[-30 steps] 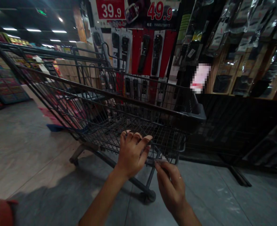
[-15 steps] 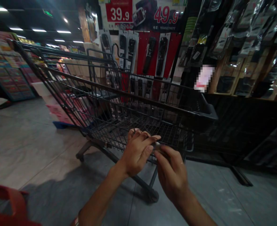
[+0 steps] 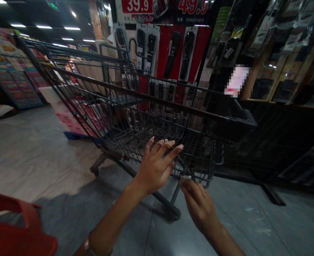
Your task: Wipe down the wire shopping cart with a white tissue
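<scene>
A dark wire shopping cart (image 3: pixel 146 95) stands side-on in front of me. My left hand (image 3: pixel 156 165) is at its lower side mesh, fingers spread and nothing seen in them; whether the fingertips touch the wires I cannot tell. Lower and to the right, my right hand (image 3: pixel 199 201) is closed in a pinch. A small whitish crumpled piece (image 3: pixel 185 177), perhaps tissue or cloth, pokes out from its fingertips close to the bottom corner of the basket. Most of that piece is hidden by the fingers.
Packaged belts (image 3: pixel 171 55) hang on a display behind the cart. A red plastic stool or crate (image 3: pixel 10 231) is at the lower left. Pink boxes on a blue pallet (image 3: pixel 74 136) sit beyond the cart, and a black stand foot (image 3: pixel 273 193) juts out at right.
My right hand has moved down and away from my left hand, with the whitish piece in its fingers. My left hand's fingers have spread apart. The view has tilted slightly downward.
</scene>
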Tool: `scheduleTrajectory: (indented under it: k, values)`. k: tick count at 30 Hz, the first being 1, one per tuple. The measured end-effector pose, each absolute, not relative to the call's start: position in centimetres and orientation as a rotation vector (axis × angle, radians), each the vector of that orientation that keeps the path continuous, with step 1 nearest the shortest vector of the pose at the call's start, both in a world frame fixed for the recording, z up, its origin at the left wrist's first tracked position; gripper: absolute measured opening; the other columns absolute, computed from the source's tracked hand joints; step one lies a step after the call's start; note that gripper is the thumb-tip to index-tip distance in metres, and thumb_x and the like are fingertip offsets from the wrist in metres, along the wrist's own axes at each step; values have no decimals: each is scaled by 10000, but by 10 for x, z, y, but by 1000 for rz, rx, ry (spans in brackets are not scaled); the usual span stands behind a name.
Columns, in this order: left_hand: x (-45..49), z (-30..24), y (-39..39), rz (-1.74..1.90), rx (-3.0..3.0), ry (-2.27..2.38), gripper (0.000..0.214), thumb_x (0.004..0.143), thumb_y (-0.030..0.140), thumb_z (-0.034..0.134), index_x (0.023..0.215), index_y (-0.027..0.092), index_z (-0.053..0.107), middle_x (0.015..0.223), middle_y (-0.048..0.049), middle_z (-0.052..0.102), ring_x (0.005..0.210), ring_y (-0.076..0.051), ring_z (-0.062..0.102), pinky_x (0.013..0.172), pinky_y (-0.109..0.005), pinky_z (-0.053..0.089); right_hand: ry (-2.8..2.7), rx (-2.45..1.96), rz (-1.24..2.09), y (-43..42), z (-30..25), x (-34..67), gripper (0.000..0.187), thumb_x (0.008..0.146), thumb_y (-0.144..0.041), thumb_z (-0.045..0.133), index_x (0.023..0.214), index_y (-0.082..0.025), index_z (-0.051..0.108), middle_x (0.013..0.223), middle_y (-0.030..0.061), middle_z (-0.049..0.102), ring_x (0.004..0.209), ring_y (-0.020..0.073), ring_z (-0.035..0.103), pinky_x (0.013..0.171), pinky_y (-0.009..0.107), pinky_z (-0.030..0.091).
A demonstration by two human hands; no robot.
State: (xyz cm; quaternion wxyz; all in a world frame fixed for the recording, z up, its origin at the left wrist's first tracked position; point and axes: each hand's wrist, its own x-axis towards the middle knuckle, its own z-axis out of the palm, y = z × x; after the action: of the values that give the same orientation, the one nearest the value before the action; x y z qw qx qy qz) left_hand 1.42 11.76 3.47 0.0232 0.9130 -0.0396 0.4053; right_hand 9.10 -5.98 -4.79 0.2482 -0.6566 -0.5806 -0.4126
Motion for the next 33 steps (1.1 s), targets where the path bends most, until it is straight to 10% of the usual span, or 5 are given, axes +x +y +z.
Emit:
scheduleTrajectory:
  k: [15,33]
  values:
    - [-9,-51,141,1423,2930,-10,689,813,63,481,1456,181,264,1257,-145,512,1239,-265,440,1018,-472,432,-1536,-1667,-1100,-47,-24,66,232,886,-57,492,1075,-108,618,1006,139,620,920,200,580,744,303,540]
    - [17,-63,133,1561,2722,204,471,792,84,499,1241,224,518,1134,-89,535,1142,-257,487,1046,-536,379,-1358,-1905,-1020,-59,-39,79,229,917,-73,432,905,-148,648,958,104,630,849,181,564,703,309,514]
